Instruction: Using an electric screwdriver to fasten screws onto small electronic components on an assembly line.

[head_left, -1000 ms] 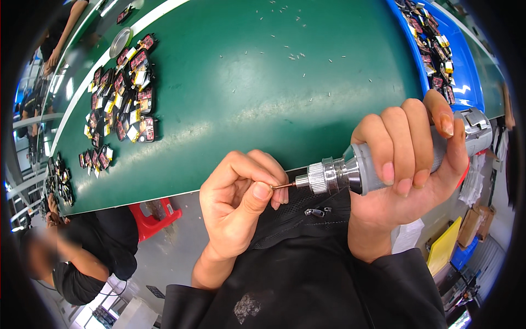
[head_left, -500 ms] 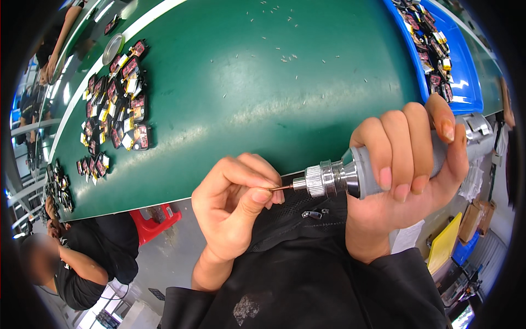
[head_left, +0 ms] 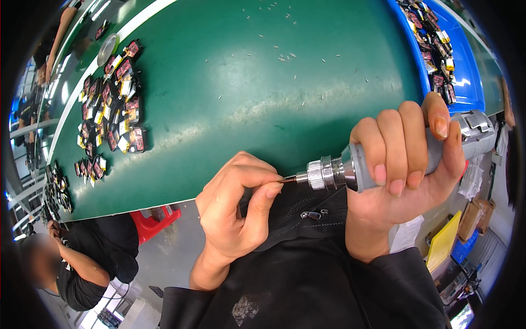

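Note:
My right hand (head_left: 402,164) is wrapped round the grey body of an electric screwdriver (head_left: 359,164), which lies almost level with its knurled metal nose to the left. A thin dark bit (head_left: 289,180) sticks out of that nose. With thumb and forefinger my left hand (head_left: 235,211) pinches the bit's free end; its other fingers are curled and mostly hidden. Whether a screw sits on the tip cannot be seen. Both hands are held above my lap, by the near edge of the green table (head_left: 246,137).
Many small screws (head_left: 282,56) lie scattered over the table's far middle. Black electronic modules with yellow-and-white battery packs (head_left: 112,104) are heaped at left, near a round dish (head_left: 108,49). A blue bin (head_left: 466,93) at right holds more. A co-worker (head_left: 82,263) sits beside a red stool (head_left: 159,222).
My left hand has shifted slightly right, and its thumb and forefinger are now straighter around the bit's end. The screwdriver has stayed nearly in place in my right hand.

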`<state>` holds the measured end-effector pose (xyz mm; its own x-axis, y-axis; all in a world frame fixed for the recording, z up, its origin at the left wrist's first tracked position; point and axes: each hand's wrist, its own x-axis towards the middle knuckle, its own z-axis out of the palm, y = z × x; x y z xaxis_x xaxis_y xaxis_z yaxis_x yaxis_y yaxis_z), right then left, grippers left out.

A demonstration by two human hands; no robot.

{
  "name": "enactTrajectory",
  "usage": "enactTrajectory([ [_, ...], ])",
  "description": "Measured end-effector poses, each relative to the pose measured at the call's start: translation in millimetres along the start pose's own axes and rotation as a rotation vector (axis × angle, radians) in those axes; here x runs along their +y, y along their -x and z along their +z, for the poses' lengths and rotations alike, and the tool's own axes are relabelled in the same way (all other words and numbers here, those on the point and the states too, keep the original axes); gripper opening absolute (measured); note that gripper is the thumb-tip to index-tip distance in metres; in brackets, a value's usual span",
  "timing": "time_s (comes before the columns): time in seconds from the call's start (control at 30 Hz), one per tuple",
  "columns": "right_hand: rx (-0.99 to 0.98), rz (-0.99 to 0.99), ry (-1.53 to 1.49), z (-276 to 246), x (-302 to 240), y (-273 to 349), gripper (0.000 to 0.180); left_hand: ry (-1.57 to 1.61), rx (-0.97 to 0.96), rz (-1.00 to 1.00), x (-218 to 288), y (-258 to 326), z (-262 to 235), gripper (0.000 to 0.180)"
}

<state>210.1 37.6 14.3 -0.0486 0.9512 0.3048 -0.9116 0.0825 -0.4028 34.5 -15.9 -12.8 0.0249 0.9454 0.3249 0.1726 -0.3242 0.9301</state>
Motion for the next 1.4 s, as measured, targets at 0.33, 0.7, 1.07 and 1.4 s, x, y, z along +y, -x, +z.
enactTrajectory([
  [0.33, 0.205, -0.067, -0.01, 2.1, 5.8, -9.7, 0.016, -0.355, 0.191, 0.076, 15.0, -38.3, -61.3, 0.04],
  [0.7, 0.372, -0.04, 0.019, -12.0, 20.5, 1.2, 0.018, -1.377, 0.217, -0.132, -78.9, -244.0, -269.6, 0.044],
  [1.07, 0.362, 0.016, 0.01, -12.3, 19.1, 2.8, 0.017, -1.446, 0.032, -0.106, -132.0, -285.7, -296.8, 0.021],
  [1.4, 0.258, 0.079, 0.028, -20.1, 12.5, 6.9, 0.015, -1.012, -0.328, 0.312, 1.7, -161.8, -119.1, 0.051],
])
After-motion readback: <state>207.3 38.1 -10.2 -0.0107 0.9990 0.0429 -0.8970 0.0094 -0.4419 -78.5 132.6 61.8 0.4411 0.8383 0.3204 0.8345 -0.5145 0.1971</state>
